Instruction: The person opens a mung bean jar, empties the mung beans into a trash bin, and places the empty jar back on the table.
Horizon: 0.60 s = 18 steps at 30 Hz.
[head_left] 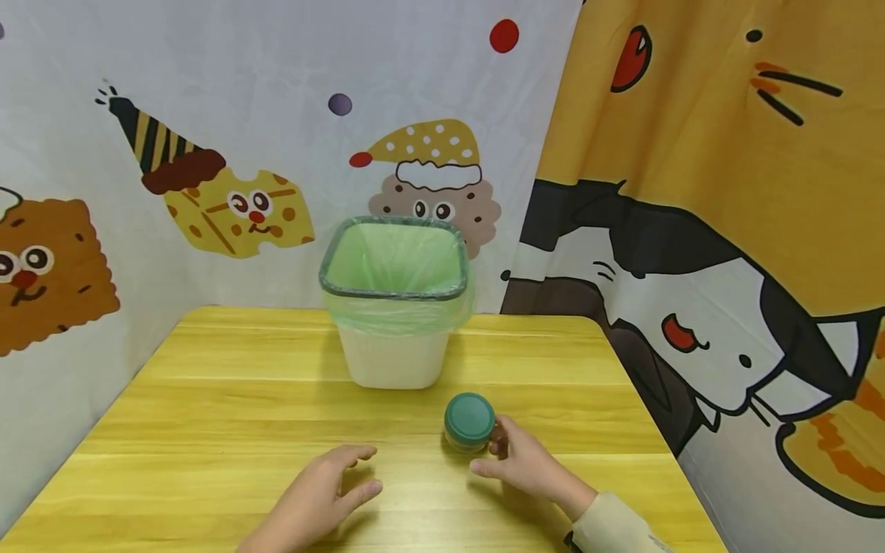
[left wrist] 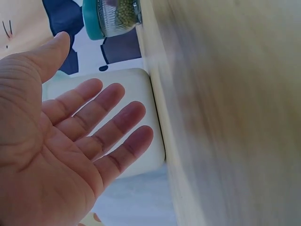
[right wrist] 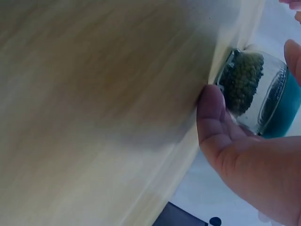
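A small glass jar [head_left: 470, 422] with a teal lid stands upright on the wooden table. Small green beans fill its lower part, visible through the glass in both wrist views. My right hand [head_left: 522, 457] is at the jar's right side, its fingers against the glass near the base in the right wrist view. In the head view the right thumb stands apart from the jar, towards me. To the left, my left hand [head_left: 321, 488] hovers over the table with nothing in it. In the left wrist view its palm and spread fingers [left wrist: 115, 120] show.
A white bin [head_left: 394, 361] lined with a green plastic bag [head_left: 397, 257] stands behind the jar, near the table's far edge. The wooden table [head_left: 228, 407] reaches a cartoon-printed curtain [head_left: 242, 61] at the back. More printed cloth [head_left: 691, 192] hangs on the right.
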Available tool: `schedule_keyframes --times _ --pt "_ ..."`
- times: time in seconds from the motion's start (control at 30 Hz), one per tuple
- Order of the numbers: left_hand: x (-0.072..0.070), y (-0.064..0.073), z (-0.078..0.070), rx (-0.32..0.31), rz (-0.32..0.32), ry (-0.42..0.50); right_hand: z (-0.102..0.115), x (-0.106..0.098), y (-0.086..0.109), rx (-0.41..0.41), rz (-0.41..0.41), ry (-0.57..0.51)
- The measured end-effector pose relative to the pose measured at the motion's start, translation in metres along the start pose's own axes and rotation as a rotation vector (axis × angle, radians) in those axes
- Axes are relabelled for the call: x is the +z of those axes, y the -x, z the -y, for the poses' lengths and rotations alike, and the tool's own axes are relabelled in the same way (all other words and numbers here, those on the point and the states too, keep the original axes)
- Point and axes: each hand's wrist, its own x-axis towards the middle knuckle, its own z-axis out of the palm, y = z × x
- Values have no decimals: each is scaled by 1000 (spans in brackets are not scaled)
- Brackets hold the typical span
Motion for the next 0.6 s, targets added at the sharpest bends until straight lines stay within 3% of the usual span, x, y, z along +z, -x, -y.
schedule_keyframes --times 0.27,0.6 --pt "4 0 1 -11 19 35 2 12 -11 -21 -66 -24" --pt "6 -1 3 10 26 57 3 24 -19 51 -190 -49"
